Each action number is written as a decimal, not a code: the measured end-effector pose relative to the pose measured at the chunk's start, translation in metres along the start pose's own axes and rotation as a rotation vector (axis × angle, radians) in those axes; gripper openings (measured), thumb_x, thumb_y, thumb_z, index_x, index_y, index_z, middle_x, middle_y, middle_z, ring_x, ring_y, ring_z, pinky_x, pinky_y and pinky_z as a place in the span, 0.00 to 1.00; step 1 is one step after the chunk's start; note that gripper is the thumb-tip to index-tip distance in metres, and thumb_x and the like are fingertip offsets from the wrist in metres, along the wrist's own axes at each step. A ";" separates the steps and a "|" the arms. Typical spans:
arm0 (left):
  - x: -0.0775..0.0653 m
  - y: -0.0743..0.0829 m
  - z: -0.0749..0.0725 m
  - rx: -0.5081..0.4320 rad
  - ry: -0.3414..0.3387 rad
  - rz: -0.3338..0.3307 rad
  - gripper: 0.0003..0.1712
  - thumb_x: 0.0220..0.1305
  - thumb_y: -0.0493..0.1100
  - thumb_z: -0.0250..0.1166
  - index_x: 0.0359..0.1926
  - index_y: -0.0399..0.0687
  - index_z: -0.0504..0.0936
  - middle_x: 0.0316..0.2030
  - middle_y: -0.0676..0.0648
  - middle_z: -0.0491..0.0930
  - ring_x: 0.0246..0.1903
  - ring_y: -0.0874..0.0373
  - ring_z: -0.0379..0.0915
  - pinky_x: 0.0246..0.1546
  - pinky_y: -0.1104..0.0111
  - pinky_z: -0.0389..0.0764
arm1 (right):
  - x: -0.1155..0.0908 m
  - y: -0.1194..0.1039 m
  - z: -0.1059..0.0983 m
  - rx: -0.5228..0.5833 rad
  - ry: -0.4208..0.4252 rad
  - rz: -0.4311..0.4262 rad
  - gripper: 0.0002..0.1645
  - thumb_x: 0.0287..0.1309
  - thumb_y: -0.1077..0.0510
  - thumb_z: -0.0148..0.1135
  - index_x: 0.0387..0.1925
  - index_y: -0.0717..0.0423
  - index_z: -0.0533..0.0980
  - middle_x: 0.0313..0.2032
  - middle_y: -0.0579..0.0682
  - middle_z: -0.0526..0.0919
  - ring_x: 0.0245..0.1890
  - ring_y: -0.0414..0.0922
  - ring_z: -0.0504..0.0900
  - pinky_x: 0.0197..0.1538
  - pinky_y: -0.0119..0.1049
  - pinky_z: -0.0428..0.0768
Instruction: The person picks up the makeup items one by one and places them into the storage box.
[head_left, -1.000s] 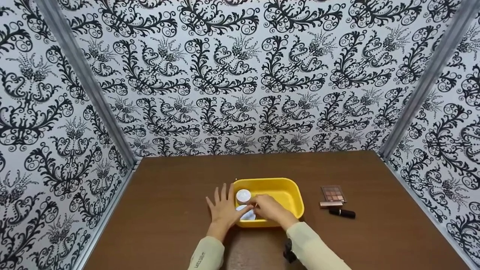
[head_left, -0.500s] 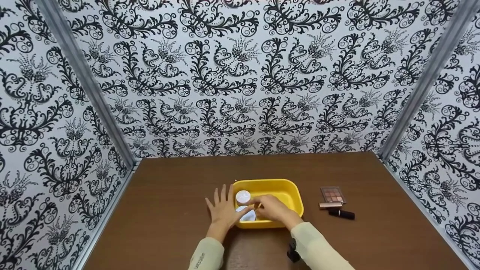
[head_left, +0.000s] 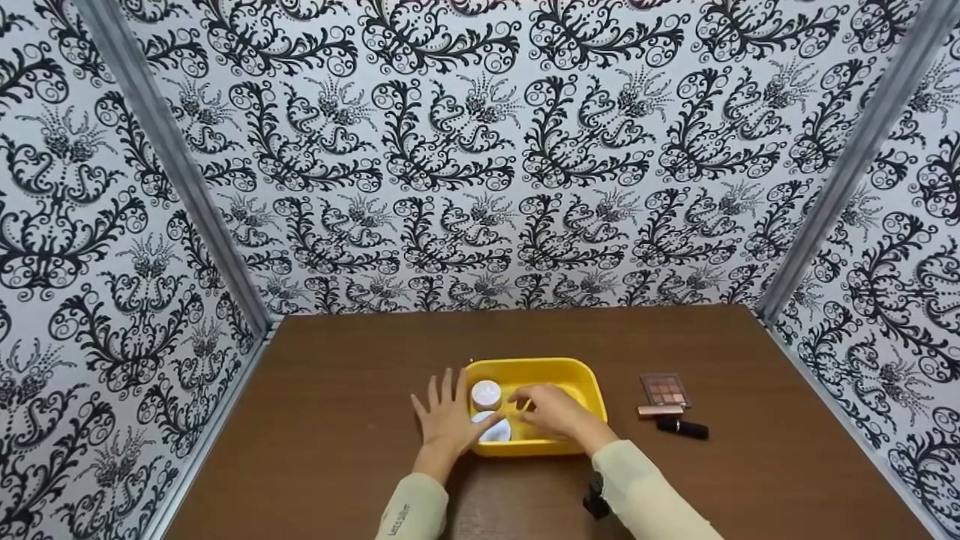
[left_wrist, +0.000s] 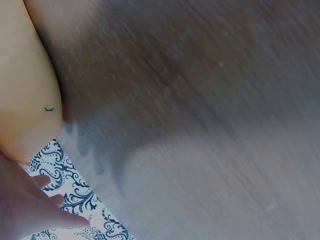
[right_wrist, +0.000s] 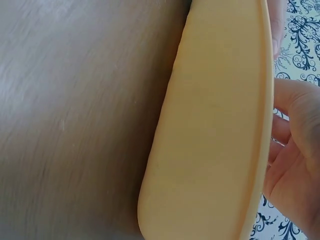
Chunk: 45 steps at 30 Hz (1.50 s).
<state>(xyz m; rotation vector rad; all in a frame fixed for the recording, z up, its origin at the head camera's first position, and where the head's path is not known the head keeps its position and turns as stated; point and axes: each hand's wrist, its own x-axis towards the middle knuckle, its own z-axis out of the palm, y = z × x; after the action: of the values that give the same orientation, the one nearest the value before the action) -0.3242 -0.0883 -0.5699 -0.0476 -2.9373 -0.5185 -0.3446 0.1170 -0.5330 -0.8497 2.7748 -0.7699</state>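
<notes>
A yellow tray stands on the brown table, with two round white-topped containers at its left end. The upper container shows whole; the lower one is partly covered by a thumb. My left hand lies at the tray's left rim, fingers spread, thumb reaching over the lower container. Over the middle of the tray is my right hand, fingers loosely bent, nothing visible in them. In the right wrist view the same right hand shows beyond the tray's outer wall.
To the right of the tray lie an eyeshadow palette, a pale pink tube and a black tube. Patterned panels enclose the table at the back and sides.
My right hand has drawn back to the right, away from the white containers and the left thumb. The left hand has stayed in place.
</notes>
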 end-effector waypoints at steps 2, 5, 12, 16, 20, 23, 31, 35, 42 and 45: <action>0.000 -0.001 0.000 0.000 0.004 0.000 0.63 0.49 0.83 0.57 0.78 0.54 0.55 0.77 0.39 0.56 0.76 0.35 0.49 0.69 0.28 0.44 | -0.001 0.001 -0.002 0.005 0.006 -0.006 0.16 0.63 0.60 0.65 0.52 0.60 0.82 0.42 0.55 0.87 0.43 0.52 0.84 0.52 0.49 0.83; 0.000 -0.001 0.000 0.010 0.001 -0.002 0.63 0.49 0.84 0.57 0.78 0.54 0.54 0.77 0.40 0.55 0.76 0.36 0.49 0.69 0.28 0.45 | -0.002 0.004 -0.006 0.004 0.020 -0.037 0.17 0.62 0.61 0.65 0.51 0.62 0.81 0.42 0.57 0.87 0.43 0.54 0.85 0.51 0.50 0.83; -0.001 0.000 0.000 0.014 0.011 0.001 0.63 0.49 0.83 0.58 0.78 0.54 0.55 0.77 0.41 0.56 0.76 0.36 0.48 0.69 0.29 0.47 | -0.004 0.009 -0.015 0.029 0.029 -0.052 0.17 0.61 0.63 0.64 0.52 0.64 0.81 0.42 0.58 0.87 0.43 0.55 0.84 0.49 0.50 0.83; 0.000 0.000 0.000 0.012 0.008 0.000 0.63 0.49 0.82 0.59 0.78 0.53 0.54 0.77 0.41 0.55 0.76 0.36 0.48 0.69 0.29 0.46 | -0.006 0.011 -0.021 0.046 0.035 -0.032 0.17 0.62 0.64 0.64 0.52 0.65 0.81 0.43 0.59 0.87 0.44 0.55 0.84 0.50 0.52 0.83; 0.001 0.000 0.000 0.003 0.004 0.000 0.63 0.49 0.82 0.60 0.78 0.53 0.54 0.77 0.40 0.55 0.76 0.36 0.48 0.69 0.28 0.45 | -0.007 0.012 -0.029 0.057 0.049 -0.035 0.17 0.62 0.64 0.64 0.52 0.66 0.80 0.44 0.61 0.86 0.45 0.57 0.84 0.50 0.53 0.83; 0.000 0.000 0.000 -0.001 0.002 -0.001 0.63 0.49 0.82 0.59 0.78 0.54 0.54 0.77 0.40 0.55 0.76 0.36 0.48 0.69 0.28 0.45 | -0.008 0.014 -0.036 0.049 0.058 -0.043 0.17 0.62 0.64 0.65 0.51 0.66 0.80 0.45 0.61 0.86 0.44 0.55 0.84 0.49 0.52 0.83; -0.001 0.000 0.000 -0.009 0.009 -0.003 0.63 0.48 0.83 0.59 0.78 0.55 0.55 0.77 0.40 0.55 0.76 0.35 0.49 0.69 0.29 0.46 | -0.014 0.019 -0.049 0.032 0.092 0.005 0.16 0.63 0.61 0.65 0.51 0.61 0.81 0.45 0.58 0.87 0.44 0.51 0.84 0.50 0.49 0.84; -0.001 0.001 0.000 -0.007 -0.004 -0.008 0.63 0.48 0.83 0.59 0.78 0.55 0.55 0.77 0.40 0.55 0.76 0.35 0.48 0.70 0.29 0.45 | -0.018 0.022 -0.056 0.051 0.102 0.042 0.17 0.63 0.60 0.65 0.53 0.60 0.81 0.46 0.58 0.86 0.45 0.51 0.84 0.51 0.49 0.84; -0.001 0.001 -0.001 -0.004 -0.017 -0.014 0.63 0.48 0.83 0.59 0.78 0.56 0.54 0.77 0.41 0.55 0.76 0.36 0.48 0.70 0.29 0.45 | -0.026 0.032 -0.066 0.050 0.139 0.045 0.17 0.63 0.61 0.65 0.53 0.59 0.81 0.45 0.57 0.86 0.45 0.51 0.85 0.51 0.49 0.85; -0.001 0.000 0.000 -0.007 -0.013 -0.013 0.63 0.48 0.82 0.59 0.78 0.56 0.54 0.77 0.41 0.55 0.76 0.36 0.48 0.70 0.29 0.44 | -0.030 0.035 -0.071 0.043 0.148 0.055 0.17 0.63 0.62 0.65 0.53 0.58 0.81 0.45 0.57 0.86 0.45 0.51 0.85 0.50 0.47 0.85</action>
<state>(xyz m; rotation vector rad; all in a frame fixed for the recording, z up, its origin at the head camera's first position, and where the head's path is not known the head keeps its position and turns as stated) -0.3232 -0.0880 -0.5696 -0.0328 -2.9507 -0.5322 -0.3562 0.1890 -0.4904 -0.7336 2.8837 -0.9140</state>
